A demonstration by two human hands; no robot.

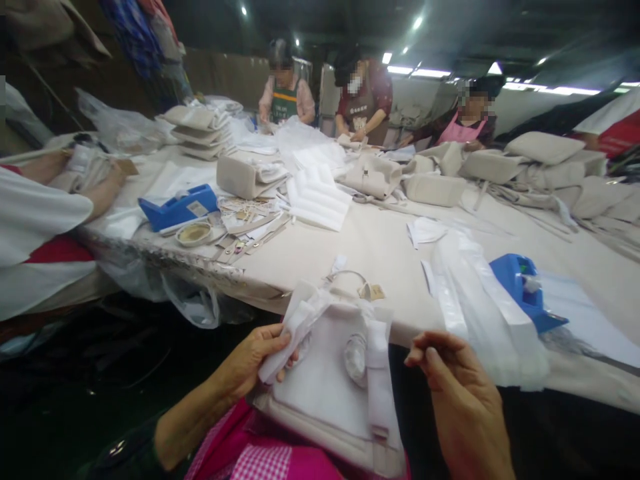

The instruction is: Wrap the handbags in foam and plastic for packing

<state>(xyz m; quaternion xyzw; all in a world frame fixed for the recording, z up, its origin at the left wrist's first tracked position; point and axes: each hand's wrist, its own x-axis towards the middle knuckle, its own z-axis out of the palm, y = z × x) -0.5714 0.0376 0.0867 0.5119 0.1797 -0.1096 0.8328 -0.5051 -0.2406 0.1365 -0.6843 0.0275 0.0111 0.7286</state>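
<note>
A pale beige bag [325, 373] leans from my lap against the table's front edge, its top handle and a small tan tag [376, 292] resting on the tabletop. White wrapping [379, 373] covers its right strap, and a clear-wrapped round bundle [355, 359] lies on the bag's face. At the bag's left side, my left hand [260, 357] pinches a strip of white wrapping sheet [295, 327] between thumb and fingers. My right hand [457, 393] is raised just right of the bag, apart from it, fingers curled with thumb near the index finger; nothing shows in it.
Blue tape dispensers stand at left [179, 207] and right [525, 290]. Plastic bags [480, 300] hang over the edge at right. Tags and straps [250, 230], white padding [319, 193] and beige bags [435, 189] lie behind. Three people work across the table; another person's arms [105, 193] are at left.
</note>
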